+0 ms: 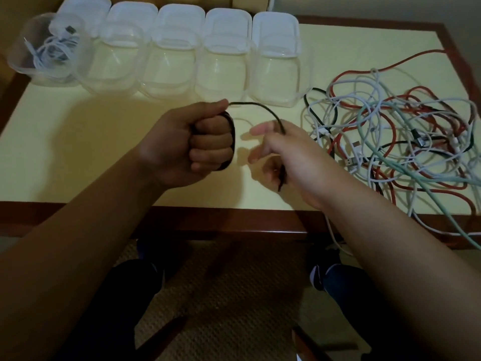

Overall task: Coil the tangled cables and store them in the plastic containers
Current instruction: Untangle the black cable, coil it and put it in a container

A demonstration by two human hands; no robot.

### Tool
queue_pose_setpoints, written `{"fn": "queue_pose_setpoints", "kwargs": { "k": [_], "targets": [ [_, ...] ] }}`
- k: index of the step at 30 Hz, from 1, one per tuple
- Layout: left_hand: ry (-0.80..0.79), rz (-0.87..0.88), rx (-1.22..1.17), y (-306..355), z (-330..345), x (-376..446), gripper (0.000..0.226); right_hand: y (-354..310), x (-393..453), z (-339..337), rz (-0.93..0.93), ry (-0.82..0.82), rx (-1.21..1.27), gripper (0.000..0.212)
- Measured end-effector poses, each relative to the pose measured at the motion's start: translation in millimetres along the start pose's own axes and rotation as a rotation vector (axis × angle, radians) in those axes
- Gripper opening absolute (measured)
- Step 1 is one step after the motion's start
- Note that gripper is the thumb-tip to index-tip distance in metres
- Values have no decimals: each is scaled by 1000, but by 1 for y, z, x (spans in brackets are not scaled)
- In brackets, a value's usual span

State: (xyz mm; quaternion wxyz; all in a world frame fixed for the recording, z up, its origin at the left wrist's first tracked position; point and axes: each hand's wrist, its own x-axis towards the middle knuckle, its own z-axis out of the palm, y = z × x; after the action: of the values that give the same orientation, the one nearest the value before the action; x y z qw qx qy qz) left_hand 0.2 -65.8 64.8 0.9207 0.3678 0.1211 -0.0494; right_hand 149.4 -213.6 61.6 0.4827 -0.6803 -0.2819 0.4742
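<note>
At the upper left of the frame I see one open tub [39, 66] with a white cable [54, 52] coiled inside it. That one looks done. To its right, along the top, stand four more clear tubs [166, 66] in a row, and I see nothing in them. White lids [179, 20] lie just behind them.

In the middle, my left hand [192, 144] is curled tight into a fist around a small coil of black cable [231, 136]. The loops wrap around my fingers. A loose piece of the same cable arcs over to my right hand [283, 155]. It runs down through that hand, whose fingers are only loosely bent, and its end pokes out below. I cannot tell if the thumb pinches it.

I think this black cable is nearly wound, with just the short tail left. Then it needs to go in a tub.

At the right sits a big messy pile of cables [395, 136], red, white, green and black, all on the yellow table [78, 152]. Most of the job is still to do.

Some cables hang off the table's edge and run out of the frame at the right. The plugs in the pile are too blurry to tell apart.
</note>
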Motion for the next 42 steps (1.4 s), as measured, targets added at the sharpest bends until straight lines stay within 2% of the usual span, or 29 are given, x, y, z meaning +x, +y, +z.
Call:
{"fn": "queue_pose_setpoints", "kwargs": {
  "k": [2, 6, 8, 15, 17, 20, 22, 26, 29, 33, 35, 36, 39, 40, 42],
  "targets": [
    [-144, -24, -120, -5, 1, 4, 43, -6, -4, 4, -23, -75, 139, 21],
    [-275, -56, -200, -5, 0, 6, 44, -7, -11, 15, -287, -121, 39, 14],
    [-307, -102, -248, -4, -1, 2, 43, -6, -14, 17, -400, -101, -70, 16],
    [-358, -94, -101, -3, 0, 1, 45, -1, -22, 22, -595, -16, -224, 13],
    [-243, -60, -24, -3, 3, 6, 50, 0, -20, 23, -608, 32, -236, 19],
    [113, 55, 171, -7, 12, 16, 64, 3, -13, 23, -581, 119, -279, 25],
    [236, 122, 151, -10, 13, 21, 68, 5, -9, 23, -561, 173, -303, 26],
    [217, 159, 66, -10, 12, 20, 49, 4, -2, 23, -554, 230, -302, 27],
    [203, 160, 27, -8, 6, 17, 42, 1, 0, 19, -477, 232, -265, 24],
    [367, 196, 25, -2, -11, 11, 46, -13, 4, 0, -296, 335, -89, 27],
    [411, 199, 25, 1, -15, 7, 48, -19, 6, -12, -217, 264, -42, 31],
    [417, 202, 20, 1, -15, 5, 48, -20, 6, -17, -213, 190, -136, 33],
    [414, 236, 4, 4, -14, 5, 49, -13, 1, -22, -268, 2, -646, 41],
    [418, 248, -8, 5, -13, 5, 49, -9, -1, -22, -273, -9, -756, 46],
    [431, 255, -31, 7, -14, 6, 51, -6, -2, -22, -230, 30, -814, 56]
  ]
}}
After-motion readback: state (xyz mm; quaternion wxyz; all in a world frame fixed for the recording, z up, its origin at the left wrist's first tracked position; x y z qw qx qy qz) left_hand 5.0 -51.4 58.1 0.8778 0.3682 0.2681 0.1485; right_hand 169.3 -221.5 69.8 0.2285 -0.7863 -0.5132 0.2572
